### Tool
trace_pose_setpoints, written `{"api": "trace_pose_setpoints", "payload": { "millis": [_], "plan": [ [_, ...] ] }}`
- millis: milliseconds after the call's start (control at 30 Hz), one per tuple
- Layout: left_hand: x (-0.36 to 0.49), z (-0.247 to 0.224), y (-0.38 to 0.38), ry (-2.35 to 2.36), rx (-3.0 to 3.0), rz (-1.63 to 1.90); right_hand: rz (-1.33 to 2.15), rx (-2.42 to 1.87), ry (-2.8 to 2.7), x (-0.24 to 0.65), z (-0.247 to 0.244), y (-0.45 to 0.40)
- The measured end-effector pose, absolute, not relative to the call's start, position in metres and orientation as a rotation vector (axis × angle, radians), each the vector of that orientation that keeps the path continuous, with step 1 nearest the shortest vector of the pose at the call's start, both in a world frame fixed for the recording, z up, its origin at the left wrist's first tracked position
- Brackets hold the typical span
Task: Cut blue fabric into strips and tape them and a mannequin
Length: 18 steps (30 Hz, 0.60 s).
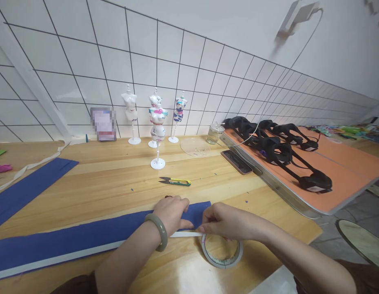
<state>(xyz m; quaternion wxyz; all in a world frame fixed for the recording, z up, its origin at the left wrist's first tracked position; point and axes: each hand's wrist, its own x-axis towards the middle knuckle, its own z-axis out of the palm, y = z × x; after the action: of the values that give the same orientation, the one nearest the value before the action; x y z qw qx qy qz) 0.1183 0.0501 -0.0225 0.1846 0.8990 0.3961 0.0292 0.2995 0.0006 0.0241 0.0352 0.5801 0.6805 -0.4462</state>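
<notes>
A long blue fabric strip (94,232) lies along the front of the wooden table, with white tape (63,257) along its near edge. My left hand (172,214), a bracelet on its wrist, presses on the strip near its right end, thumb and fingers apart. My right hand (221,222) is closed at the strip's right end, pinching the tape where it meets the tape roll (222,261). The roll lies just below that hand. Yellow-handled thread snips (175,181) rest beyond my left hand.
Small white mannequins (158,126) stand near the tiled wall. A glass (215,134) and a phone (237,162) are at the back right, beside an orange board (339,163) bearing black headsets (314,181). Another blue strip (33,183) lies at the left.
</notes>
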Motion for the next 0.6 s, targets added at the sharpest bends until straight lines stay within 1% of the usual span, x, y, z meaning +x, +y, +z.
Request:
{"api": "trace_pose_setpoints", "payload": {
  "millis": [133,267,467,600],
  "plan": [
    [0.122,-0.027,0.053,1.15,2.543,0.081,-1.292,1.79,2.228,0.299,0.023,0.003],
    [0.124,-0.028,0.06,1.15,2.541,0.044,-1.29,1.798,2.129,0.298,0.021,0.007],
    [0.127,-0.023,0.065,1.123,2.561,-0.018,-1.168,1.827,2.123,0.298,0.022,0.014],
    [0.132,-0.021,0.062,1.161,2.591,0.011,-1.156,1.783,2.103,0.299,0.026,0.016]
  ]
}}
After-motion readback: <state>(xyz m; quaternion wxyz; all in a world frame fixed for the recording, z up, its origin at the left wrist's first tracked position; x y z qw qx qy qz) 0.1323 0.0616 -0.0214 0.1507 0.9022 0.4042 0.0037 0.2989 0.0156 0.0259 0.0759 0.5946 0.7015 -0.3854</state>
